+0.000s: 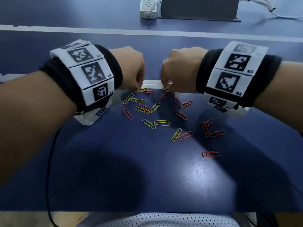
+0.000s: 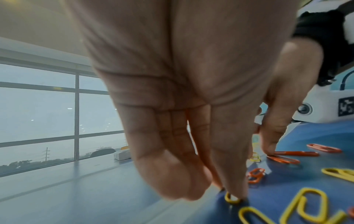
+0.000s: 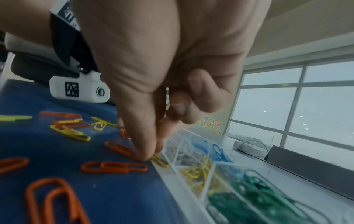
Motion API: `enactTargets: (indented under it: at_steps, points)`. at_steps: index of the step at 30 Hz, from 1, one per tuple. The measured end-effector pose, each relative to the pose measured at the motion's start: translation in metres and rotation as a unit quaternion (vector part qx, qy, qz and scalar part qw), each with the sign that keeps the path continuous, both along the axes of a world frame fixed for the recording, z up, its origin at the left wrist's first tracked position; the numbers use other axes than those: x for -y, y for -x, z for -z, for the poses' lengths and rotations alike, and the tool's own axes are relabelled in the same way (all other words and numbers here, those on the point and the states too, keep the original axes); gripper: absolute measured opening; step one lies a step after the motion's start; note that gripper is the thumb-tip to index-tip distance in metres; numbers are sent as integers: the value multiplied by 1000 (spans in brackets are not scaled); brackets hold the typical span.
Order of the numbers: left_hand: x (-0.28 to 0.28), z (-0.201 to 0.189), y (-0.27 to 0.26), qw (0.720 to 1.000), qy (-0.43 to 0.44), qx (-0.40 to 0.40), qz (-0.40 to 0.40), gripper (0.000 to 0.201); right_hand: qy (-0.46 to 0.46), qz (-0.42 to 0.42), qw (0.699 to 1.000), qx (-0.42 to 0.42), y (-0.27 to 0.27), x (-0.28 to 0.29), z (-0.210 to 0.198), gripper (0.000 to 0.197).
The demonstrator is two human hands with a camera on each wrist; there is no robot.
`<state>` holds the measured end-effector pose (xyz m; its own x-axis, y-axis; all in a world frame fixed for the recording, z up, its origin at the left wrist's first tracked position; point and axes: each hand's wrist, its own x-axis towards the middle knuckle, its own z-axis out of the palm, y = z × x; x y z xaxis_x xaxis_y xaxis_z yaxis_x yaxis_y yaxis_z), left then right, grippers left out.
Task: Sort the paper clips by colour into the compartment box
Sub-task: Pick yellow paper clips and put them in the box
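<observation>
Fingers (image 2: 235, 178) of both hands pinch yellow clips (image 2: 231, 199); wristband tags read L4, R7.

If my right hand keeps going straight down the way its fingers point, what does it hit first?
Probably the yellow clip at the box edge: the right hand has its fingertips almost on it, beside an orange clip.

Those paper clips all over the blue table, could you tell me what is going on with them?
A person is sorting them by colour. The left hand pinches a yellow clip on the table, and the right hand pinches another yellow clip beside the compartment box, which already holds blue, yellow, green and pale clips. Only orange and yellow clips remain loose.
</observation>
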<state>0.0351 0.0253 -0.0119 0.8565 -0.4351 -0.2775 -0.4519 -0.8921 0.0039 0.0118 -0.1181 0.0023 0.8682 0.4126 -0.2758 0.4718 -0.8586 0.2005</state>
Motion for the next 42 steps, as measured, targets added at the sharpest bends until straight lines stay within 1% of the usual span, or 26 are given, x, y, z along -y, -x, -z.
enactTargets:
  at_steps: [4, 11, 17, 20, 25, 27, 29, 31, 33, 36, 38, 40, 42]
  points:
    - [-3, 2, 1, 1000, 4, -3, -10, 9, 31, -10, 999, 16, -1, -1, 5, 20]
    - [-1, 6, 7, 999, -2, -27, -28, 9, 61, -24, 998, -11, -7, -4, 7, 22]
    - [-4, 6, 9, 999, -3, -31, -23, 13, 45, -27, 999, -2, -7, -6, 8, 23]
    - [-10, 4, 10, 999, 30, -32, -22, 17, 45, -23, 999, -2, -8, -8, 9, 23]
    - [-19, 0, 15, 991, 120, -45, -32, 9, 62, -20, 998, -11, -7, -11, 12, 25]
    - [-24, 2, 16, 988, 139, -52, -39, 16, 62, -24, 998, -17, -7, -12, 12, 26]
    - [-28, 6, 17, 988, 134, -59, -47, 24, 58, -28, 998, -24, -7, -14, 11, 27]
    - [-30, 8, 18, 990, 121, -59, -44, 30, 49, -38, 998, -29, -6, -14, 9, 26]
    - [-29, 7, 19, 992, 114, -55, -26, 31, 19, -52, 998, -24, -4, -14, 8, 25]
    - [-25, 5, 19, 994, 94, -50, 12, 29, -72, -61, 995, -19, -1, -13, 5, 14]
    - [-21, 5, 17, 996, 77, -34, 38, 28, -116, -55, 991, -26, 1, -15, 3, 13]
    - [-18, 6, 15, 996, 67, -16, 53, 25, -128, -52, 990, -31, 6, -16, 4, 12]
    - [-16, 6, 14, 996, 64, -6, 63, 20, -122, -49, 991, -39, 11, -15, 6, 19]
